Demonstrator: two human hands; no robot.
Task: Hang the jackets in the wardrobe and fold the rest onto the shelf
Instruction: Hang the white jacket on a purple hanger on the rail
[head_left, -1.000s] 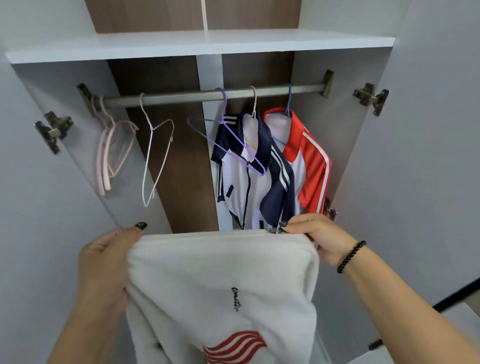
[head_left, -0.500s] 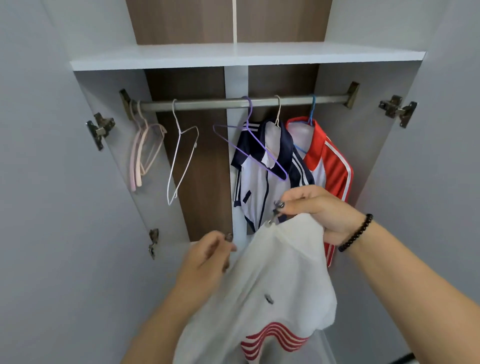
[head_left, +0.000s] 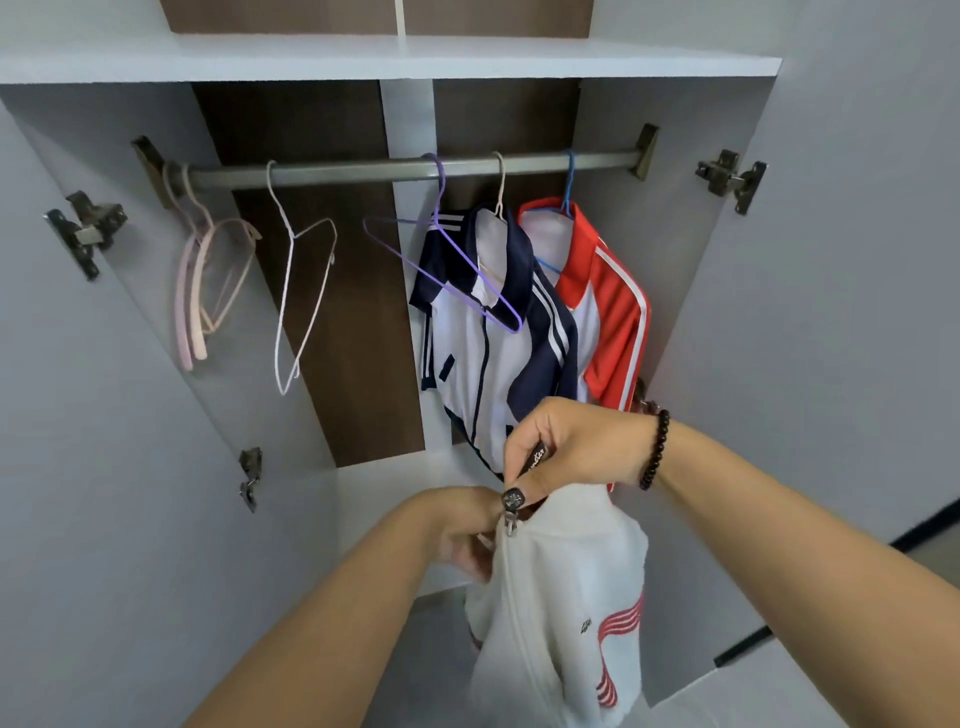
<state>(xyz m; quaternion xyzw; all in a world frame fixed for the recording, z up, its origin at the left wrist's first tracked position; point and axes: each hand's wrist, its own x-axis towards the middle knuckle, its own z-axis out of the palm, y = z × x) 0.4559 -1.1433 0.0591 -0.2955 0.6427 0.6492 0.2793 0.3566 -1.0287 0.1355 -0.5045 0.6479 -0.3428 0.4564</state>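
Below the wardrobe rail (head_left: 415, 169), both hands hold the white zip jacket (head_left: 561, 597) at its collar: right hand (head_left: 566, 447) pinching the top, left hand (head_left: 462, 530) gripping beside the zipper pull (head_left: 511, 527). Best keep the collar open and level, then reach for the empty purple hanger (head_left: 457, 265).

light: bright, even, soft shadows | focus: sharp centre | edges: wide-angle bowing | glare: none
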